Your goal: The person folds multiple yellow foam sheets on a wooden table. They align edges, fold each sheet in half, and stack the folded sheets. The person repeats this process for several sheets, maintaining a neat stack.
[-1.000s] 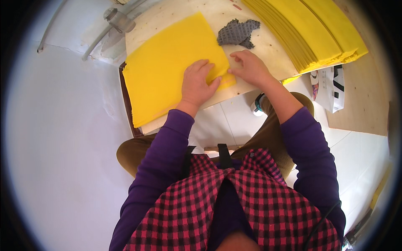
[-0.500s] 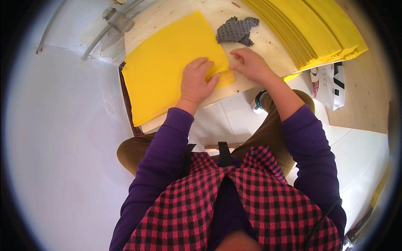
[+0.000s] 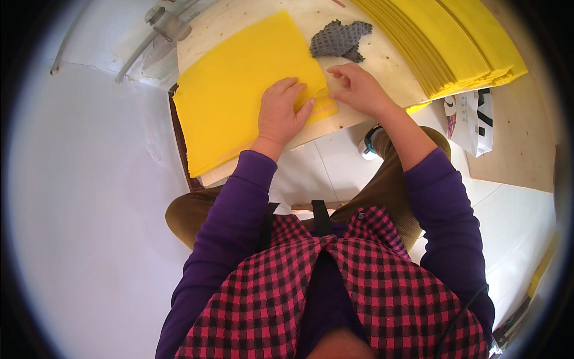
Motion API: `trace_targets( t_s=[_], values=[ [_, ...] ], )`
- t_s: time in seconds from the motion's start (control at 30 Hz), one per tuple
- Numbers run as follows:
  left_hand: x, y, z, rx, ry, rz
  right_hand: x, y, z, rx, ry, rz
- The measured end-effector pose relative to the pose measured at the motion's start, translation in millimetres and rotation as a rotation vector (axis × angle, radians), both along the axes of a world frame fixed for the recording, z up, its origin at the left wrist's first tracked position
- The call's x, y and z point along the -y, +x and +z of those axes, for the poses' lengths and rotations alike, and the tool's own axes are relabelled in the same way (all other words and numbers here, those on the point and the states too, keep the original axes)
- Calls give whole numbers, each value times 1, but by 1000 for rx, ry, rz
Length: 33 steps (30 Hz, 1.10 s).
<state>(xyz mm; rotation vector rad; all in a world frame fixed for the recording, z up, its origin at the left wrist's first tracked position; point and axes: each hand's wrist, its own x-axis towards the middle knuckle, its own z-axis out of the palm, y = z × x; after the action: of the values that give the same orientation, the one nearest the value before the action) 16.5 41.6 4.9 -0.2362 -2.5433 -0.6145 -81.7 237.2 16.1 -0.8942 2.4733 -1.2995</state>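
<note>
A stack of thin yellow sheets (image 3: 233, 90), which look like soft cloth, lies on a pale wooden tabletop. Palm down on its near right part rests my left hand (image 3: 282, 110), thumb and fingers spread. The cloth is slightly rucked up beside that thumb. My right hand (image 3: 359, 88) hovers by the right edge of the stack with bent fingers. A gap shows between its thumb and forefinger, and nothing is visible in it. The thumb tip comes close to the sheets' corner; whether it touches, I cannot tell.
A crumpled grey textured cloth (image 3: 341, 40) lies beyond my right hand. Thick piles of folded yellow sheets (image 3: 430, 42) stand at the far right. Below them is a white printed bag (image 3: 472, 122). A clear jar (image 3: 168, 24) sits at the far left, near the white wall (image 3: 89, 179).
Both hands stay in almost the same place. My right hand's fingers have shifted slightly away from me. The view has moved a little.
</note>
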Motion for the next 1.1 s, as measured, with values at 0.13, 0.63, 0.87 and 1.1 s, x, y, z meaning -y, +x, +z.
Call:
trace_targets(
  t_s=[0.13,0.63,0.87,1.1],
  values=[
    [1,0,-1,-7,3,2,3,3,0,-4,-52,20],
    [-4,3,6,30,-8,21,10,2,-11,-1,-179,47],
    [1,1,1,4,-16,2,13,3,-6,-26,-172,38],
    [2,2,0,14,-18,21,3,5,1,-12,-121,12]
  ],
)
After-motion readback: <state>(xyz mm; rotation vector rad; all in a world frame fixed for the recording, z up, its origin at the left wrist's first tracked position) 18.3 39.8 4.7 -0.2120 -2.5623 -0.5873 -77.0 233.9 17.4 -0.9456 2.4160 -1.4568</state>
